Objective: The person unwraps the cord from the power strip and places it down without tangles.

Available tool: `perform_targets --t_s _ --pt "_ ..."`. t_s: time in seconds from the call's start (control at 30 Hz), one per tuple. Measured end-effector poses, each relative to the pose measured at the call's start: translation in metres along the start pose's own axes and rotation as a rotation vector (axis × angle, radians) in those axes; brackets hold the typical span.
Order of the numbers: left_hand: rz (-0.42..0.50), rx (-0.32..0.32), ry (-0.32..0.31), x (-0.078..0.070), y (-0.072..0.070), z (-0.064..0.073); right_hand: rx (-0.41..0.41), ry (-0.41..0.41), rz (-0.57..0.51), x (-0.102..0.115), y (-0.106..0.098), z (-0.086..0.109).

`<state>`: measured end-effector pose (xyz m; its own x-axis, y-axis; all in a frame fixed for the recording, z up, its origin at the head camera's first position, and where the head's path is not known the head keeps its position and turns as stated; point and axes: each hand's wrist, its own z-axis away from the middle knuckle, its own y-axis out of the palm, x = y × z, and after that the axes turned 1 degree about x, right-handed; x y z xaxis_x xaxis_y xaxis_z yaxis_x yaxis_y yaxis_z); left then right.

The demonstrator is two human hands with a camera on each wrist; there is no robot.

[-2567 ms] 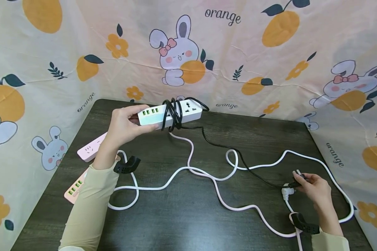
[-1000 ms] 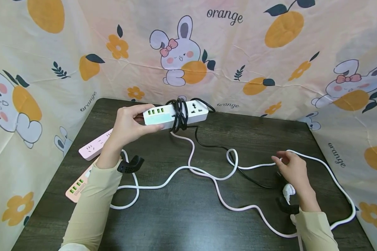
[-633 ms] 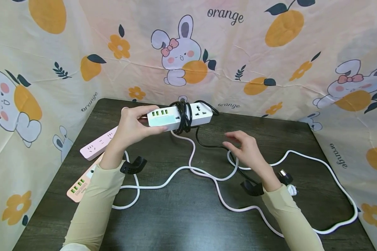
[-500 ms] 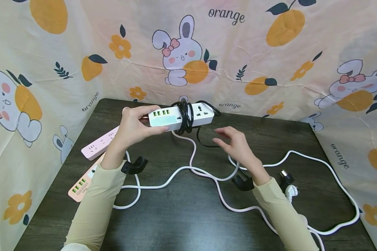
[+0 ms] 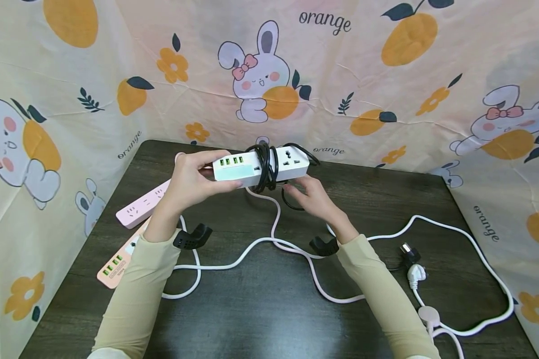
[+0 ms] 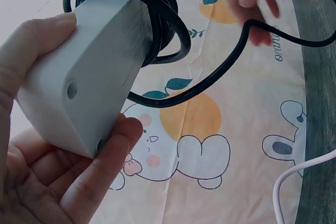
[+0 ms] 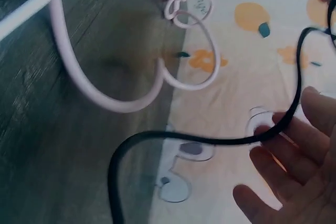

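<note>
My left hand (image 5: 186,175) grips the left end of a white power strip (image 5: 292,162), thumb in front and fingers behind, up off the table. Several turns of its black cord (image 5: 266,169) are wound round the strip's middle. The left wrist view shows the strip's end face (image 6: 79,98) between thumb and fingers. My right hand (image 5: 315,199) is just below the strip's right end, by the stretch of cord that hangs from the coil. In the right wrist view its fingers (image 7: 286,156) are spread and loosely bent, and the cord (image 7: 210,141) runs across them without being pinched.
A pink power strip (image 5: 141,205) and a peach one (image 5: 117,264) lie at the left, partly behind my left arm. White cord (image 5: 251,247) and pink cord (image 5: 312,274) cross the dark table (image 5: 251,319). At the right lie a black plug (image 5: 410,255), a white plug (image 5: 416,273) and a pink plug (image 5: 428,315).
My right hand has let go of the black plug at the right and moved left and up to the cord under the strip. My left hand with the strip has shifted slightly right.
</note>
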<state>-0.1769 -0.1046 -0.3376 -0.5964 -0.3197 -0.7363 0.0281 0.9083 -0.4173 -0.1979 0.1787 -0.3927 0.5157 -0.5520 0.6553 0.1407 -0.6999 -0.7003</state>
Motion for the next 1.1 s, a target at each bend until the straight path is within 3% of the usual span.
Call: perform_targets --t_s 0.13,0.4,0.53,0.63,0.73,0.9,0.97,1.1 --pt "0.004 -0.002 0.011 -0.002 -0.002 0.001 0.073 0.069 -0.089 -0.008 0.002 -0.004" --pt "0.033 -0.011 -0.005 -0.003 -0.006 0.002 0.254 0.117 -0.372 -0.022 0.012 -0.009" --pt "0.018 -0.011 -0.010 -0.002 -0.007 0.003 0.328 0.123 -0.394 -0.024 0.014 -0.010" --pt "0.007 -0.012 -0.013 -0.001 -0.009 0.004 0.335 0.131 -0.406 -0.026 0.013 -0.008" --pt "0.013 -0.009 -0.015 0.000 -0.012 0.006 0.260 0.167 -0.477 -0.029 0.008 -0.005" --pt "0.028 0.040 0.003 0.004 -0.019 0.009 -0.021 0.192 -0.684 -0.026 -0.010 -0.002" --pt "0.026 0.066 0.021 0.006 -0.020 0.010 -0.118 0.143 -0.767 -0.019 -0.022 -0.003" --pt "0.020 0.115 0.043 0.011 -0.019 0.011 -0.252 -0.032 -0.871 -0.001 -0.048 0.001"
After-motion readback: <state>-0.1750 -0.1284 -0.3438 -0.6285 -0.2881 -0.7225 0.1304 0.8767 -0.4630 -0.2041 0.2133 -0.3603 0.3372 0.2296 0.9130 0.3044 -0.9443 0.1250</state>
